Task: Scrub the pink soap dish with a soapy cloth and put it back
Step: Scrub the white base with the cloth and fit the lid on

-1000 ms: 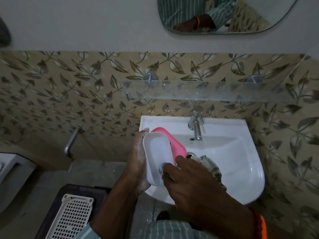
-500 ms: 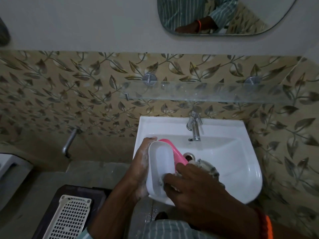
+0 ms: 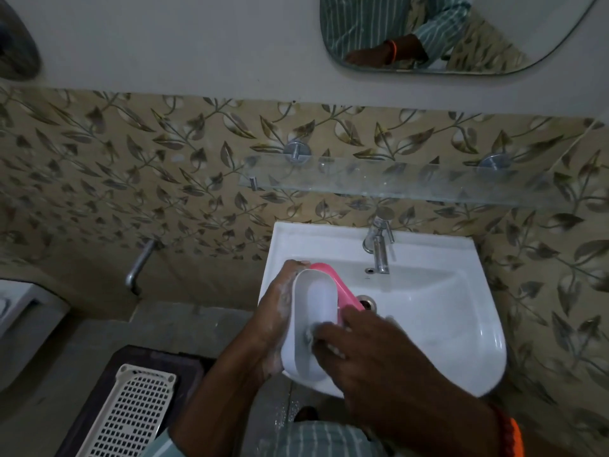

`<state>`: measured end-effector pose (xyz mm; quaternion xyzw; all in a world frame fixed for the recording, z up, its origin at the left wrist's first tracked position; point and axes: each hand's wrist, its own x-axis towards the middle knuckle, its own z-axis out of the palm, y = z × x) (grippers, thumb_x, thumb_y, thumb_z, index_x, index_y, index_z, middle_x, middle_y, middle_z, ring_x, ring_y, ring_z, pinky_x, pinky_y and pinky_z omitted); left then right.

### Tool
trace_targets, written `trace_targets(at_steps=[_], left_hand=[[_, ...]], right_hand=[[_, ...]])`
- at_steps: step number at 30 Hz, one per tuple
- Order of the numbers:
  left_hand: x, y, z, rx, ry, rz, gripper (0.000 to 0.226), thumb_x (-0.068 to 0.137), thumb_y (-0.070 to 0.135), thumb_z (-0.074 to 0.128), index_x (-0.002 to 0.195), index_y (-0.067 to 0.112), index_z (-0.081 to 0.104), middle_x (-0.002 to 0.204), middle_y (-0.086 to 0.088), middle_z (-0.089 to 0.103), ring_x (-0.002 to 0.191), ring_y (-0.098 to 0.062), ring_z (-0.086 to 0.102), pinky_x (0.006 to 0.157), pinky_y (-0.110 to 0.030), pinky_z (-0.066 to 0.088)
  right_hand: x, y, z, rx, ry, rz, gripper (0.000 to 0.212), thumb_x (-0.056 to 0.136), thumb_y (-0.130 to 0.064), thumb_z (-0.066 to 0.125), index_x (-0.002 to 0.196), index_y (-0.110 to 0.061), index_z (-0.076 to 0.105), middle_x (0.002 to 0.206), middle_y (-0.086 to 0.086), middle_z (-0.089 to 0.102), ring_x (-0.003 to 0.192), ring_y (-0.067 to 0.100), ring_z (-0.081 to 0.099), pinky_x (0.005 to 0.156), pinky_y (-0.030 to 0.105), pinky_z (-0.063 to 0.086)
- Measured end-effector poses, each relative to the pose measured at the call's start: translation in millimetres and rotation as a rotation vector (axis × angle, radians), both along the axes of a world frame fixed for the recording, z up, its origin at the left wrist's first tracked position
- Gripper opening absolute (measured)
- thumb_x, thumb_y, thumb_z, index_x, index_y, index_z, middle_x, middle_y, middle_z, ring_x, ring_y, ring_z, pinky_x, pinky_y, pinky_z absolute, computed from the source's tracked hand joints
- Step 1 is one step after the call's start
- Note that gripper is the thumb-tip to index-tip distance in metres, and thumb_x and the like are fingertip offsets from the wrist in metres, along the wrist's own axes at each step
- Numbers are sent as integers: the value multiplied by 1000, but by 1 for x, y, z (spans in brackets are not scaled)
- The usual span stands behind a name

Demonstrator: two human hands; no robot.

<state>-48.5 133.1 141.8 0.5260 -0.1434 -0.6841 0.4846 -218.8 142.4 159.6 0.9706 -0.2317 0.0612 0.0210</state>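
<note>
Head view: soap dish (image 3: 314, 319) held tilted over left rim of white sink (image 3: 461, 311), white face up, pink part behind. Left hand (image 3: 276, 311), soapy, gripping dish along its left edge, fingers curled round top. Right hand (image 3: 372, 357) pressed into lower hollow of dish, fingers bent; cloth not discernible beneath. Tap (image 3: 379, 249) at back of sink, glass shelf (image 3: 412, 186) above. White slotted tray (image 3: 128, 413) on floor, lower left.

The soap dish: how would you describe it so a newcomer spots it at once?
Find the white wall-hung basin under the glass shelf. Over its left front rim, the soapy left hand holds the soap dish tilted on edge while the right hand rubs inside it. It alone is two-toned: white oval tray, pink part behind.
</note>
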Motion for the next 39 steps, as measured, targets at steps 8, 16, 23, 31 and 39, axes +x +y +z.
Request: trace_targets(at_steps=[8, 16, 23, 31, 39], left_hand=[[-28, -1, -2, -38, -99, 68, 33, 90, 51, 65, 81, 22, 77, 85, -6, 72, 107, -29, 66, 94, -39, 46], [-16, 2, -13, -75, 3, 72, 34, 83, 52, 66, 76, 20, 75, 74, -8, 68, 74, -25, 65, 84, -44, 48], [-19, 0, -7, -67, 53, 144, 53, 99, 42, 51, 63, 19, 82, 69, -9, 71, 63, -20, 70, 70, -33, 55], [-10, 6, -2, -3, 120, 58, 40, 75, 51, 69, 73, 11, 75, 69, -14, 64, 62, -27, 64, 65, -34, 54], [-7, 10, -4, -102, -24, 180, 44, 104, 22, 44, 73, 10, 73, 60, -5, 71, 95, -39, 65, 70, -31, 52]], right_hand=[[16, -11, 5, -89, -350, -239, 37, 97, -9, 36, 100, 1, 72, 110, 20, 67, 84, 31, 54, 70, 41, 47], [22, 1, -9, 109, -439, -265, 39, 83, -26, 64, 119, -12, 66, 126, 8, 63, 102, 27, 59, 84, 41, 54], [39, 13, -4, -48, -210, -554, 37, 85, -15, 44, 103, -3, 74, 108, 16, 71, 94, 37, 66, 83, 45, 53], [30, 12, 12, 263, -241, -289, 36, 56, -32, 64, 89, -23, 75, 99, -5, 68, 79, 21, 65, 73, 38, 59], [29, 25, 13, 362, -215, -460, 25, 76, -17, 53, 91, -15, 73, 104, 1, 65, 89, 25, 60, 67, 36, 55]])
